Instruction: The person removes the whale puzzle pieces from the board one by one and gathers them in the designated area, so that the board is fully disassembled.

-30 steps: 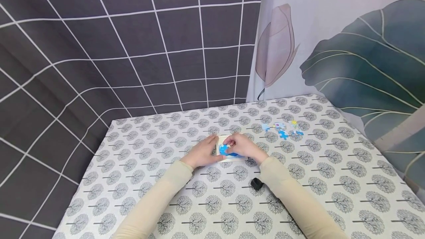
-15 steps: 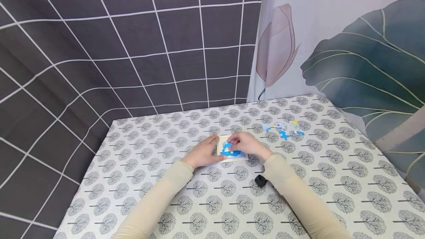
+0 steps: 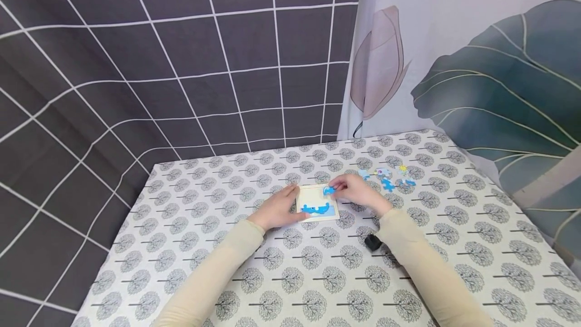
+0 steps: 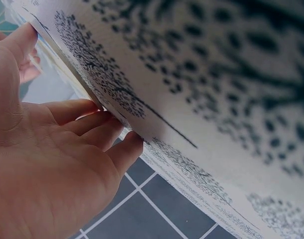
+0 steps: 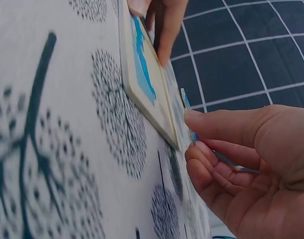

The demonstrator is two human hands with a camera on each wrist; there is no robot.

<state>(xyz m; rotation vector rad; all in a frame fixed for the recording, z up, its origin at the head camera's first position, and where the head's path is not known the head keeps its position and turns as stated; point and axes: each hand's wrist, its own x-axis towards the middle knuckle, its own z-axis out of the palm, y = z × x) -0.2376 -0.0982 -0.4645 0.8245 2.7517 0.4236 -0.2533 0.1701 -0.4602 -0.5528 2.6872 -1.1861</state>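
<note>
In the head view a shallow wooden puzzle tray [image 3: 313,185] lies on the patterned cloth, blue puzzle pieces [image 3: 317,209] fitted along its near side. My left hand [image 3: 277,209] holds the tray's left side, thumb over the near corner and the fingers along the edge. The left wrist view shows those fingertips [image 4: 99,105] at the tray's rim. Over the far right corner of the tray, my right hand [image 3: 358,192] pinches a blue puzzle piece [image 3: 329,191] between thumb and fingers. From the right wrist, that piece appears nearly edge-on, partly hidden by the thumb.
Several loose puzzle pieces [image 3: 387,184] lie to the right, beyond the right hand, one with a yellow sun [image 3: 402,168]. A small black object [image 3: 373,242] sits by the right sleeve. A dark gridded curtain [image 3: 236,90] hangs behind the table.
My right hand has lifted a blue piece from the tray's left middle and carried it right to the far right corner, uncovering the tray's bare inside. My left hand has stayed in place.
</note>
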